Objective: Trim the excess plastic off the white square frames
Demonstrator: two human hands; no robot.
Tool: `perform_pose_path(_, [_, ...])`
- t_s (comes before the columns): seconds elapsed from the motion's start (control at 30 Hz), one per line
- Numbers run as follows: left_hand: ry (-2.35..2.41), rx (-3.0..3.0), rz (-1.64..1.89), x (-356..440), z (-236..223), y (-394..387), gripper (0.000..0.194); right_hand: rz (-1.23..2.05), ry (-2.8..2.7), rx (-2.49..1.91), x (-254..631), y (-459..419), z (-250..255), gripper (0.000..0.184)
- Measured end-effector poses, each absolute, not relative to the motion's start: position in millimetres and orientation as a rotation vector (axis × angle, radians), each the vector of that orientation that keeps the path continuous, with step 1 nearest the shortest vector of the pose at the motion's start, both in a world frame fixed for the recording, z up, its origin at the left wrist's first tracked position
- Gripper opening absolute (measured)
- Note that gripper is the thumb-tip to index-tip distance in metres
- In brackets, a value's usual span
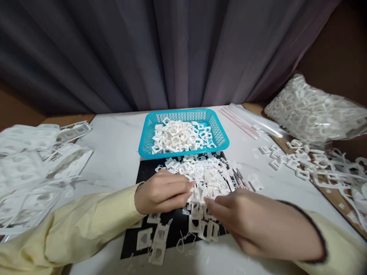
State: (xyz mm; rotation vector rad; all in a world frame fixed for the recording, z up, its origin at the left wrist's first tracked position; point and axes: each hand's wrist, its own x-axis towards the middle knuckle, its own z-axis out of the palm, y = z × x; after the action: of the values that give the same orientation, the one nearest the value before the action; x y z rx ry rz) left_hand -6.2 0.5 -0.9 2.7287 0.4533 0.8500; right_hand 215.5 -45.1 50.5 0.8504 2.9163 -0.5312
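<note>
Between my hands is a small white plastic piece (197,193), partly covered by fingertips. My left hand (164,191) pinches its left side with thumb and fingers pressed together. From the right, my right hand (243,217) has its fingers closed at the piece's other edge; the palm side is hidden. Right behind and beneath the fingers lies a heap of white plastic pieces (213,173) with cut-out holes, spread over a black mat (169,233). Nearer to me, several flat white frames (159,238) rest on the mat, along with thin loose scraps (181,244).
Behind the heap stands a blue plastic basket (146,143) holding many white pieces. Sheets of white moulded parts (31,168) are stacked at left. At right are a full clear bag (315,110), plastic sleeves (258,119), loose pieces (295,162) and a pointed metal tool (239,178).
</note>
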Motion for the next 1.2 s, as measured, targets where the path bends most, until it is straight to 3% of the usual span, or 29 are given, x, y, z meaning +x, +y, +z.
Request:
perform_pose_path(0.57, [0.91,2.675,0.886,-2.7,4.4,-3.6,0.011,-0.388,2.927,1.212,216.4,-49.8,47.6,0.013])
perform_pose_path(0.97, [1.033,2.522,0.853,-0.2,-3.6,-7.0,0.026,-0.265,2.915,1.184,201.3,-47.6,33.0,0.03])
perform_pose_path(1.2, [1.003,2.486,0.846,-2.4,1.1,-6.2,0.026,-0.593,2.847,1.234,205.7,-43.1,32.2,0.019])
